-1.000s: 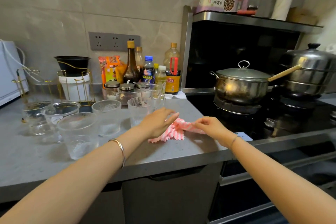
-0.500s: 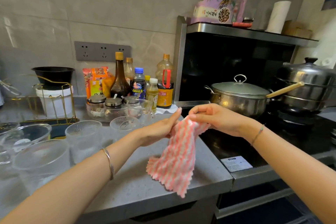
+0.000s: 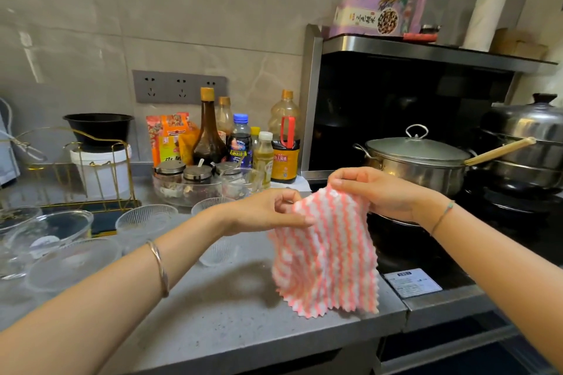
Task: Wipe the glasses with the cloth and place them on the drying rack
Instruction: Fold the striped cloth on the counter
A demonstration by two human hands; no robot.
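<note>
A pink and white striped cloth (image 3: 326, 256) hangs spread above the grey counter (image 3: 231, 313). My left hand (image 3: 268, 211) pinches its upper left corner and my right hand (image 3: 374, 192) pinches its upper right corner. Several clear ribbed glasses stand on the counter to the left: one (image 3: 146, 219) in the middle, one (image 3: 217, 250) partly behind my left forearm, a larger one (image 3: 73, 265) nearer me. A gold wire drying rack (image 3: 100, 173) stands at the back left on a dark tray.
Sauce bottles (image 3: 210, 131) and lidded jars (image 3: 182, 176) crowd the back of the counter. A steel pot (image 3: 417, 158) and a steamer (image 3: 527, 137) sit on the black hob at right. A white tub with a black bowl (image 3: 99, 128) stands behind the rack.
Both hands lifted the cloth from the counter and spread it out between them, so it now hangs flat. My view has moved closer and to the right.
</note>
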